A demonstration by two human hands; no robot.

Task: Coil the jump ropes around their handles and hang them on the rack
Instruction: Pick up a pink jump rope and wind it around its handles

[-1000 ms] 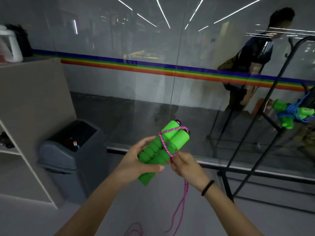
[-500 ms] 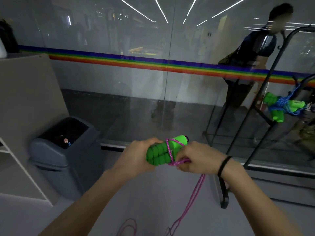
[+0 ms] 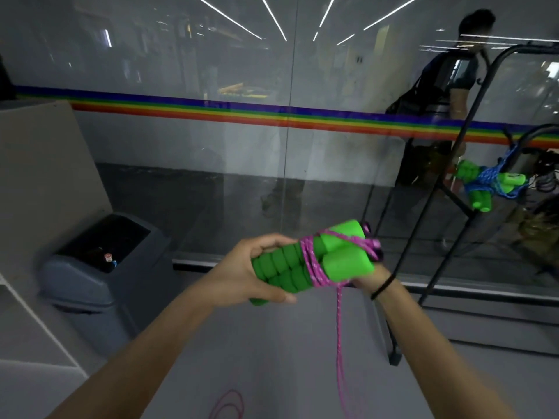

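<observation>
Presently held: paired green handles (image 3: 305, 263), side by side, long axis running lower left to upper right, thick ends turned toward the rack (image 3: 456, 173). Pink rope (image 3: 312, 264) is wound in several turns about their middle; the free length is let down to the grey floor (image 3: 272, 373). The ribbed ends are clasped by the left hand (image 3: 248, 273). The right hand (image 3: 367, 276), nearer the rack, is tucked under the thick ends; its hold cannot be told. A blue-roped pair (image 3: 484, 184) is hung there already. Bin (image 3: 90, 276) at left; glass wall (image 3: 211, 146) behind.

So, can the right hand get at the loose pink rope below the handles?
Likely yes: the right hand sits beside where the pink rope drops from the green handles, with nothing between them.
</observation>
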